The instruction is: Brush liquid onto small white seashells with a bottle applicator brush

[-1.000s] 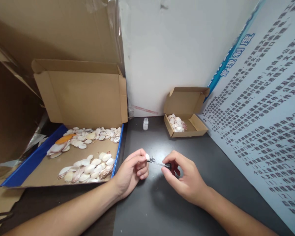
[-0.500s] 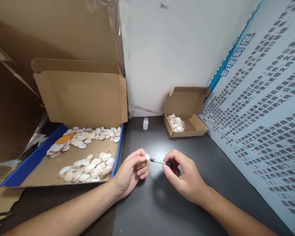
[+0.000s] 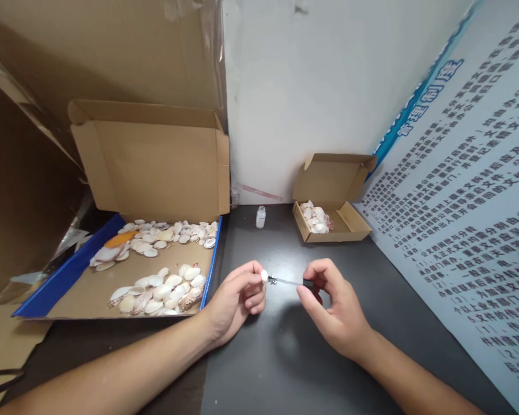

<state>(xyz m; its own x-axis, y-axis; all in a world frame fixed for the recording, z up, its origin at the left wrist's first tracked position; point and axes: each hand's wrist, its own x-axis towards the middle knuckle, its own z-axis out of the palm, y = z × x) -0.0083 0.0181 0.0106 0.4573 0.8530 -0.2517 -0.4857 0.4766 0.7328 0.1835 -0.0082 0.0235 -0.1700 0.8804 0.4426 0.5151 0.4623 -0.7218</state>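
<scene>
Between thumb and fingers, my left hand (image 3: pixel 242 291) pinches a small white shell (image 3: pixel 264 276) above the dark table. My right hand (image 3: pixel 333 302) grips the black cap of a thin brush (image 3: pixel 289 282), which points left. The brush's dark tip is at the shell's right edge; whether they touch is hard to tell. Behind the hands a small clear bottle (image 3: pixel 260 218) stands without a cap.
At the left, an open blue-edged cardboard box (image 3: pixel 82 297) holds many shells and an orange piece (image 3: pixel 121 238). A smaller open box (image 3: pixel 350 233) with shells stands back right. Beyond it is a printed poster (image 3: pixel 471 190).
The view has shifted, so the scene sits slightly further right. My right hand has drawn a little away from my left hand, and more of the brush stem shows.
</scene>
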